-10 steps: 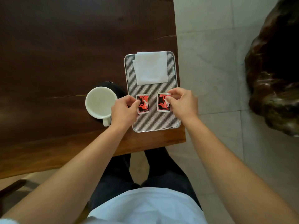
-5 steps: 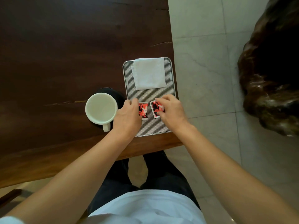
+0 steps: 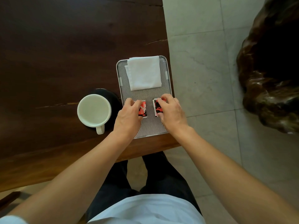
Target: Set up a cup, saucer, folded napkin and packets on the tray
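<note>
Two red-and-black packets lie side by side on the near half of the ribbed tray (image 3: 150, 128), with a narrow gap between them. In the head view, your left hand (image 3: 127, 118) has its fingers curled over the left packet (image 3: 143, 109) and pinches it by its left edge. Your right hand (image 3: 172, 113) covers much of the right packet (image 3: 156, 107), with the fingertips curled on its far edge and the thumb at its near corner. The folded napkin (image 3: 144, 72) lies at the far end of the tray. The cup (image 3: 94, 109) stands on its dark saucer (image 3: 116, 101) on the table (image 3: 56, 46), just left of the tray, with its handle toward you.

The packets look thin, light and slick, so they will probably skate along the ridges. Nudge them by their edges rather than pressing down flat. The cup looks ceramic, heavy and breakable, and it probably sits loose on the saucer. You cannot tell whether it holds anything. Lift by the saucer's rim and steady the cup at its handle.
</note>
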{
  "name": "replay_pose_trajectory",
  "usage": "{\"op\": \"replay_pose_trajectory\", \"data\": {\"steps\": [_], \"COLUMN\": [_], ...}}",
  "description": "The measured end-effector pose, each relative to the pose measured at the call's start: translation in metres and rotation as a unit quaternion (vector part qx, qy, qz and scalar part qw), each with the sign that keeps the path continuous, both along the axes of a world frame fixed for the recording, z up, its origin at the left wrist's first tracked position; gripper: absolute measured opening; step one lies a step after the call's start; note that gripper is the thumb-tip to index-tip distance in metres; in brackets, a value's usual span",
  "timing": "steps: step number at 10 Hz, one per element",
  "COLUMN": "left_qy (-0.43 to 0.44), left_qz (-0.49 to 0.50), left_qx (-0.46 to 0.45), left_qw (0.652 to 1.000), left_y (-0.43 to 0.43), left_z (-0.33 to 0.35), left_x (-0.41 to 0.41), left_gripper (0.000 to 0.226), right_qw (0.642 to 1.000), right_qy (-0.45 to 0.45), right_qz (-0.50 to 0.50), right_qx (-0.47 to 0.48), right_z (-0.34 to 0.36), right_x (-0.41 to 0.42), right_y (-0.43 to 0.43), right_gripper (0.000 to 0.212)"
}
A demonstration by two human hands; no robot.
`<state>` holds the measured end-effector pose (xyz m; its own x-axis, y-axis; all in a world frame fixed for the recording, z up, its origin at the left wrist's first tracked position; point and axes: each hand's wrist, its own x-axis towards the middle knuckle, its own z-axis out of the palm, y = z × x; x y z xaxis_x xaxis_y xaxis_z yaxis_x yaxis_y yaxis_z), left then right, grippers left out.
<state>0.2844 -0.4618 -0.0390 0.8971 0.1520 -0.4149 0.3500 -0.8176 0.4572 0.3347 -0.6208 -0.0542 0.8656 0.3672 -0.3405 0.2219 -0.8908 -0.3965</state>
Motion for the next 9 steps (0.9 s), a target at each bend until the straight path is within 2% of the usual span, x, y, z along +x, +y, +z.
{"op": "replay_pose_trajectory", "data": {"steps": [4,5,6,7,8,9], "left_qy": [0.017,0.016,0.018,0.060,0.072,0.062], "left_qz": [0.006,0.003,-0.012,-0.043,-0.066,-0.056], "left_qx": [0.000,0.001,0.026,0.064,0.122,0.155], "left_qw": [1.000,1.000,0.999,0.995,0.988,0.984], "left_y": [-0.002,0.003,0.012,0.031,0.056,0.076], "left_z": [0.009,0.025,0.049,0.087,0.136,0.190], "left_x": [0.001,-0.002,0.000,0.015,0.043,0.070], "left_gripper": [0.044,0.042,0.035,0.028,0.026,0.035], "right_qw": [1.000,1.000,0.998,0.988,0.978,0.977], "right_qy": [0.000,0.012,0.046,0.092,0.100,0.099], "right_qz": [-0.005,-0.005,0.027,0.080,0.133,0.144], "right_qx": [-0.006,-0.006,-0.036,-0.090,-0.125,-0.120], "right_z": [0.012,0.028,0.053,0.096,0.143,0.199], "right_x": [0.000,-0.001,0.004,0.022,0.057,0.091], "right_y": [-0.003,-0.006,-0.002,0.016,0.046,0.078], "right_gripper": [0.041,0.029,0.023,0.024,0.033,0.045]}}
